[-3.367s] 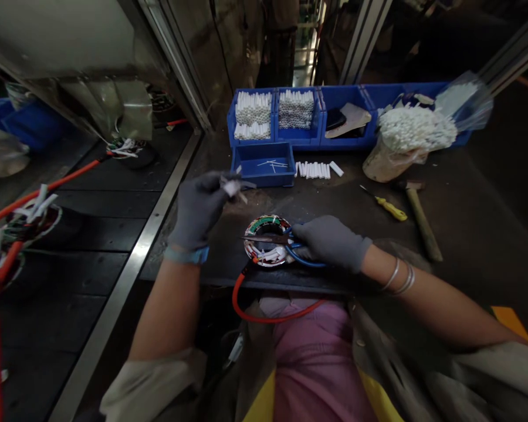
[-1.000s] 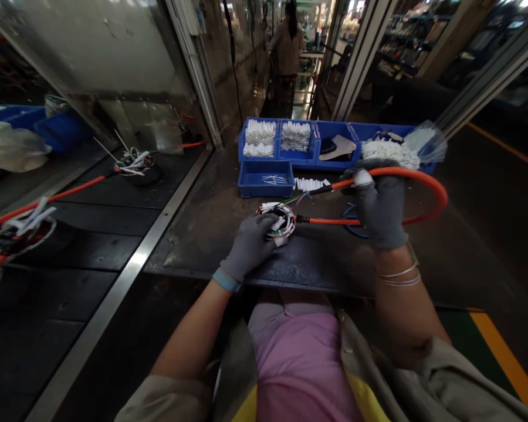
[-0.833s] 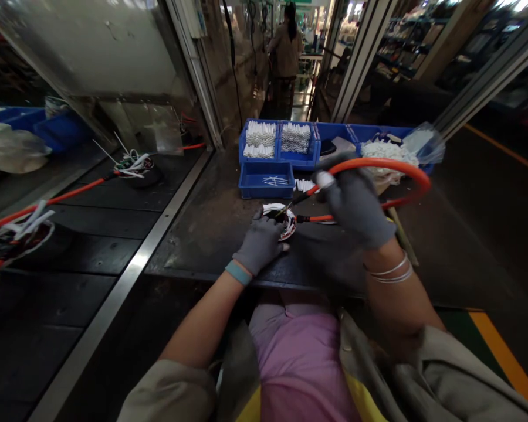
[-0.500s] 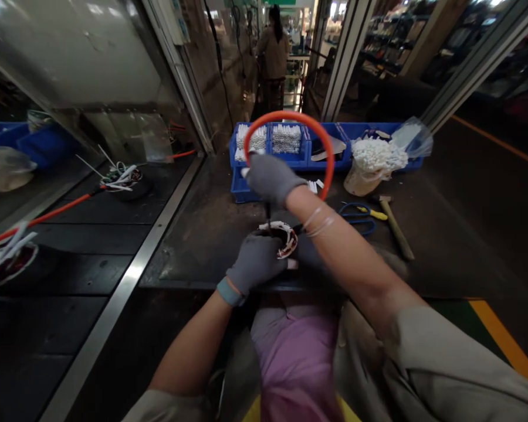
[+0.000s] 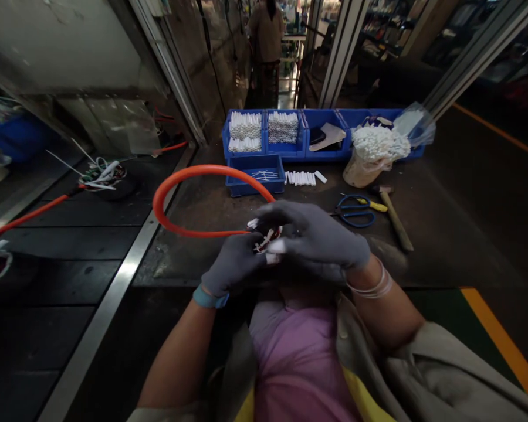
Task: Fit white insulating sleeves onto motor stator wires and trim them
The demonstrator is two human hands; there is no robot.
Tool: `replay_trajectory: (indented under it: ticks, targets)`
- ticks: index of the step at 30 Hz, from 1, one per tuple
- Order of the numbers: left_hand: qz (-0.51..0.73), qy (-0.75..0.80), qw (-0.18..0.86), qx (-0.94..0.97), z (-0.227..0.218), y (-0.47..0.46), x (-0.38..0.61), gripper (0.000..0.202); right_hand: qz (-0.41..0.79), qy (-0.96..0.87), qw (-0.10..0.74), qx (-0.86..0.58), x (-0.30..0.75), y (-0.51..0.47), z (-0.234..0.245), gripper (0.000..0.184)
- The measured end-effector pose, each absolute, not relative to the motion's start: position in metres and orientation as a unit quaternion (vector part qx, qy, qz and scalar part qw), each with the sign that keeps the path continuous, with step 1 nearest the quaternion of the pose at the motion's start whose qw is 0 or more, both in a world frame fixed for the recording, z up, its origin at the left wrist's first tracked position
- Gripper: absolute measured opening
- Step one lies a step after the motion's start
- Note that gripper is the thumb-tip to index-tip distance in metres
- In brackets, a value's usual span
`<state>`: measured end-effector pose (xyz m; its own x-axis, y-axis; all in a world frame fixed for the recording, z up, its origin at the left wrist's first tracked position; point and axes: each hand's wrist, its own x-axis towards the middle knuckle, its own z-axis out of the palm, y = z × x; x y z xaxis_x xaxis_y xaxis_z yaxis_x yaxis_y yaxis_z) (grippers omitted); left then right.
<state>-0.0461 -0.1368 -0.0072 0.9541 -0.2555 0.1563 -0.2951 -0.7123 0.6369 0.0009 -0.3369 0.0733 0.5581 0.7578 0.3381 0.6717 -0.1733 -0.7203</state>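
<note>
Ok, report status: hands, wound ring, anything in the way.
Left hand grips the wound ring from below. Right hand on top, pinning the orange cable, looped out left. Scissors and hammer lie apart, to the right.

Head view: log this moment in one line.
left hand: grips stator | right hand: covers stator top | orange cable: looped leftward above bench

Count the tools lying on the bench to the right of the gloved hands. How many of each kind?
Scissors: 1
Screwdriver: 1
Hammer: 1
Total: 3
</note>
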Motion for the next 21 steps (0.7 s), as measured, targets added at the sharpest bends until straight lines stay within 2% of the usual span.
replay_trajectory:
  ticks: [3,7,9,12,14,15,18,21]
  targets:
    - [-0.021,-0.103,0.367,0.924,0.004,-0.140,-0.041,0.043,0.008,-0.408,0.506,-0.760,-0.006,-0.367,0.030,0.065]
    - [-0.030,-0.071,0.392,0.917,0.016,-0.143,-0.033,0.049,-0.051,-0.310,0.534,-0.785,0.001,-0.364,-0.035,0.081]
    - [-0.037,-0.066,0.408,0.910,0.015,-0.143,-0.032,0.050,-0.019,-0.293,0.508,-0.810,0.006,-0.357,-0.051,0.085]
    - [-0.055,-0.052,0.437,0.896,0.010,-0.139,-0.034,0.049,0.044,-0.303,0.403,-0.863,0.000,-0.351,-0.052,0.085]
    - [-0.074,-0.046,0.460,0.884,0.008,-0.135,-0.034,0.051,0.066,-0.288,0.321,-0.900,-0.018,-0.356,-0.049,0.080]
    - [-0.083,-0.048,0.468,0.878,0.008,-0.132,-0.033,0.052,0.079,-0.279,0.284,-0.914,-0.031,-0.365,-0.049,0.072]
    - [-0.096,-0.058,0.487,0.866,0.010,-0.125,-0.031,0.052,0.117,-0.261,0.209,-0.935,-0.083,-0.425,-0.056,0.033]
    - [-0.093,-0.079,0.520,0.845,0.011,-0.116,-0.034,0.048,0.097,-0.130,0.149,-0.975,-0.136,-0.523,-0.065,0.029]
